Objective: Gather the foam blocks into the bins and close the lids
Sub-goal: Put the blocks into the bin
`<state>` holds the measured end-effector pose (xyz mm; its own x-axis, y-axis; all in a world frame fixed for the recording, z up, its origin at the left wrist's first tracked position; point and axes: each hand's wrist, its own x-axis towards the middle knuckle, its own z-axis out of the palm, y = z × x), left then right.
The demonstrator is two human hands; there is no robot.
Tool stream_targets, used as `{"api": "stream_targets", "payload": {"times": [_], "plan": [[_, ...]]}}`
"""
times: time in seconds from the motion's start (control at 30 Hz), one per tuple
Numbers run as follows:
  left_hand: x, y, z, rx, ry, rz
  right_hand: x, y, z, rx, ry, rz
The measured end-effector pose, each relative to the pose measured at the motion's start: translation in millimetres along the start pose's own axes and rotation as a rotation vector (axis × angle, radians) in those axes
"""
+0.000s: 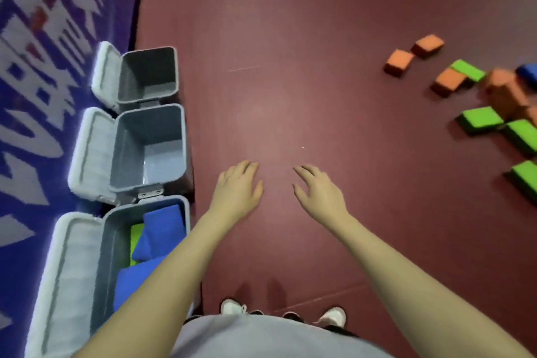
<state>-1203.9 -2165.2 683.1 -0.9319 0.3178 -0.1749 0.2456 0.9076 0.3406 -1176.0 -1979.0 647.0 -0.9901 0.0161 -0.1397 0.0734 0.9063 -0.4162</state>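
Grey bins in a row at left, lids open: far bin (148, 75) and middle bin (151, 145) hold nothing visible; near bin (109, 244) holds blue and green blocks (162, 229). Left hand (238, 189) and right hand (319, 192) outstretched, fingers relaxed, holding nothing. Orange, green, blue blocks (479, 119) scattered on red floor (290, 38) at right.
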Motion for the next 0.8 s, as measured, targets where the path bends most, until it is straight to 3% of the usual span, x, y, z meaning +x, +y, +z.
{"api": "stream_targets", "payload": {"times": [0.37, 0.8], "plan": [[66, 317, 117, 0.039, -0.150, 0.597, -147, 279, -118, 0.038, 0.188, 0.532], [64, 571, 223, 0.198, -0.349, 1.040, -281, 450, -183, 0.075, 0.362, 0.978]]}}
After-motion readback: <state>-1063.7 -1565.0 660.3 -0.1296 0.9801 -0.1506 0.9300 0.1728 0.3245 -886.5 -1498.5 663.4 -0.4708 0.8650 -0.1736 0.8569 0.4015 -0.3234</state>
